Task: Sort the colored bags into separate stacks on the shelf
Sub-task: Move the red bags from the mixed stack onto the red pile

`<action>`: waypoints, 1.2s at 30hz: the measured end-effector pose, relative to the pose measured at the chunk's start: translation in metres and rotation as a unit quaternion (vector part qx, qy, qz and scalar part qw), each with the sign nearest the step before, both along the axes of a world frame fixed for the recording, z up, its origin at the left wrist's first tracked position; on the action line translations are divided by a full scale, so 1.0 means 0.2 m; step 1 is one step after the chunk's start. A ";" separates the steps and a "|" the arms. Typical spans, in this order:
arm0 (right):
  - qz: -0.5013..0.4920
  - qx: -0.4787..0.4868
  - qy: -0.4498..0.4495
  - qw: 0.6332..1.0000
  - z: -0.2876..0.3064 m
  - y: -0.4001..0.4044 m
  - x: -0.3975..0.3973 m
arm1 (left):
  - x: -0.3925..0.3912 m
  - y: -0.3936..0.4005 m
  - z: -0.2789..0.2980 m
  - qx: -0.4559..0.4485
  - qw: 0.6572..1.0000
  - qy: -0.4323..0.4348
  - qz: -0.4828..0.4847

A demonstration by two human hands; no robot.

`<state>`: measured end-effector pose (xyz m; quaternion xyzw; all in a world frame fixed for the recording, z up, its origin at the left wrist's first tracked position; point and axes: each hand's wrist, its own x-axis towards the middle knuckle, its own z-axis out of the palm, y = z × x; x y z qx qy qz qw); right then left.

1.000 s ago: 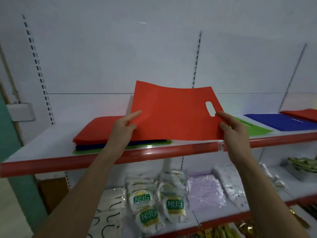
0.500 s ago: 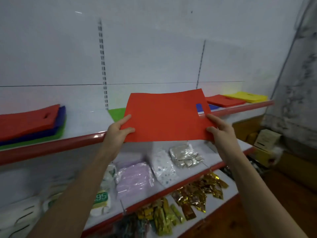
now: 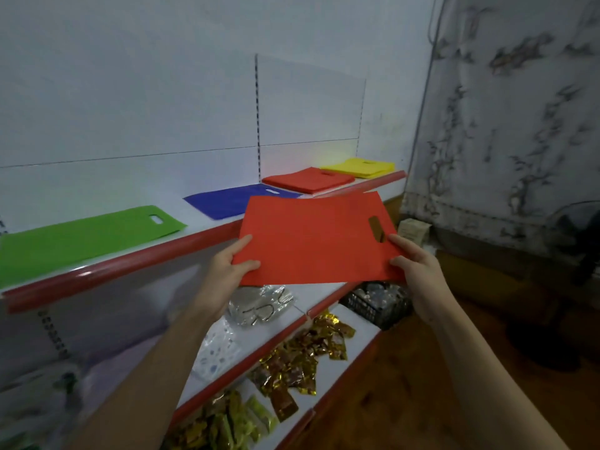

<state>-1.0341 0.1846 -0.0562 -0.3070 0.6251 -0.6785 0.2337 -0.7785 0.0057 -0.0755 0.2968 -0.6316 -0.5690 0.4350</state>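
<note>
Pinching the near corners of a flat red bag [image 3: 313, 238], the left hand [image 3: 227, 274] and the right hand [image 3: 418, 271] hold it out level in the air in front of the top shelf [image 3: 130, 261]; each grip is clamped on the bag with the thumb on top and the fingers underneath, the left at the near left corner, the right at the near right corner just below the bag's cut-out handle slot. The bag hangs clear of the shelf, its far edge overlapping the shelf's red front rail in view. On the shelf behind it lie four separate lots, side by side and apart: a green bag [image 3: 84, 235] at the left, a blue bag [image 3: 240, 199] next, then a red stack [image 3: 308, 180] and a yellow stack [image 3: 360, 167] at the far right end. Below, the middle shelf [image 3: 324, 306] carries clear plastic packets [image 3: 263, 306] and a dark mesh basket [image 3: 376, 306] holding small pale items too blurred to name. The lowest shelf [image 3: 328, 401] holds a spread of gold foil packets [image 3: 305, 355]. To the right are a brown floor [image 3: 422, 384] and a stained wall [image 3: 506, 108].
</note>
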 end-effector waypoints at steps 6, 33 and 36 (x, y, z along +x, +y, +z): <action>-0.038 0.031 0.011 0.999 -0.05 -0.15 -0.47 | -0.52 -0.24 -0.03 -0.010 0.999 -0.012 -0.037; 0.112 0.008 0.137 0.984 0.19 -1.60 -2.04 | -1.82 -1.06 0.24 -0.081 0.964 -0.118 0.224; 0.135 0.028 0.191 0.972 0.22 -1.84 -2.11 | -1.85 -1.11 0.26 -0.079 0.940 -0.147 0.299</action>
